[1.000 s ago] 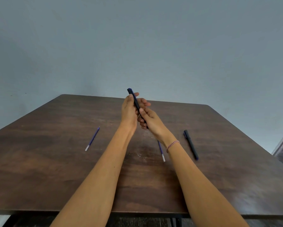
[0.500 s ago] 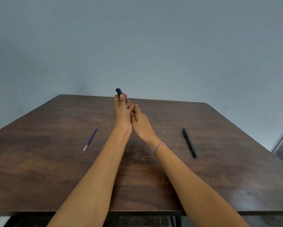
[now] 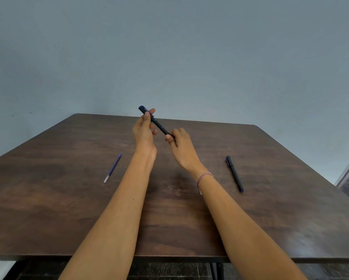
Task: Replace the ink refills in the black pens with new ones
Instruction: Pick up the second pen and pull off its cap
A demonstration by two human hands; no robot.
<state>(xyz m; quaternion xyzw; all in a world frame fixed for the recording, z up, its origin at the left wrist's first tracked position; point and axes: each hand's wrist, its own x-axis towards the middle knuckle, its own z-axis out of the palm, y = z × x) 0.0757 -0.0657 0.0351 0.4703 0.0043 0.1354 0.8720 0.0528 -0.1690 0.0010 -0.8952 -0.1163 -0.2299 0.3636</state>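
The black pen slants between left hand and right hand grips.

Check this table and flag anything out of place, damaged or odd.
Nothing stands out. The left hand and right hand hold one black pen above the table; a blue refill and a second black pen lie flat. Only a faint pale scuff marks the wood.

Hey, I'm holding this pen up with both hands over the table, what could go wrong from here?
1. Your left hand and right hand hold the pen only near its ends, in the air. If it slips or comes apart suddenly, a piece could drop onto the table and roll.
2. The loose refill lies beside your left forearm. Lowering that arm carelessly might nudge it toward the edge.
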